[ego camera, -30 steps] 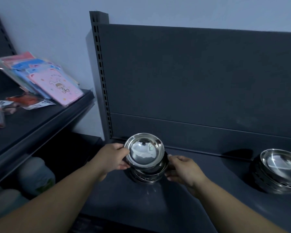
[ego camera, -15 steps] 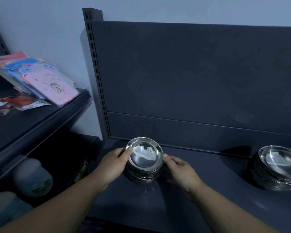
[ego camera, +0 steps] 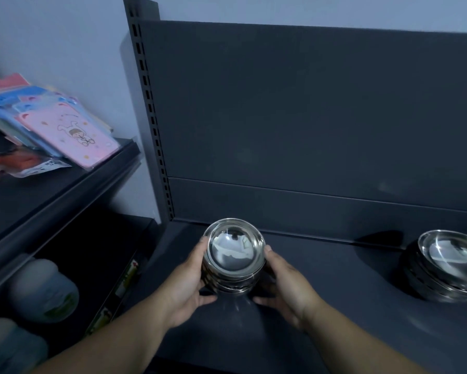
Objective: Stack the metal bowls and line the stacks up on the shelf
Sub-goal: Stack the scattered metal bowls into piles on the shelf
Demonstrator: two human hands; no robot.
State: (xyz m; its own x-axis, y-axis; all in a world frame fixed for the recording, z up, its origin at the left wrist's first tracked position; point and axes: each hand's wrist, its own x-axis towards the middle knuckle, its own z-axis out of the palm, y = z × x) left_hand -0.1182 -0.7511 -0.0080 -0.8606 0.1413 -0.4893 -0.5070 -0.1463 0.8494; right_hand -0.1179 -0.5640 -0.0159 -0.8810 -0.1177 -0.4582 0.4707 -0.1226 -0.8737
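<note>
A stack of shiny metal bowls (ego camera: 233, 251) stands near the left end of the dark shelf (ego camera: 321, 306), a little in front of the back panel. My left hand (ego camera: 185, 286) cups its left side and my right hand (ego camera: 286, 288) cups its right side, fingers wrapped low around the stack. A second, wider stack of metal bowls (ego camera: 448, 268) sits alone at the right edge of the shelf, part of it cut off by the frame.
A slotted upright post (ego camera: 148, 112) and the dark back panel (ego camera: 307, 117) bound the shelf. To the left, another shelf (ego camera: 51, 190) carries pink and blue packaged items (ego camera: 65, 130). Below it stand pale plastic containers (ego camera: 44, 290).
The top bowl, tilted a second ago, has settled level on the stack. Both hands have slid down from the rim to grip the stack's sides.
</note>
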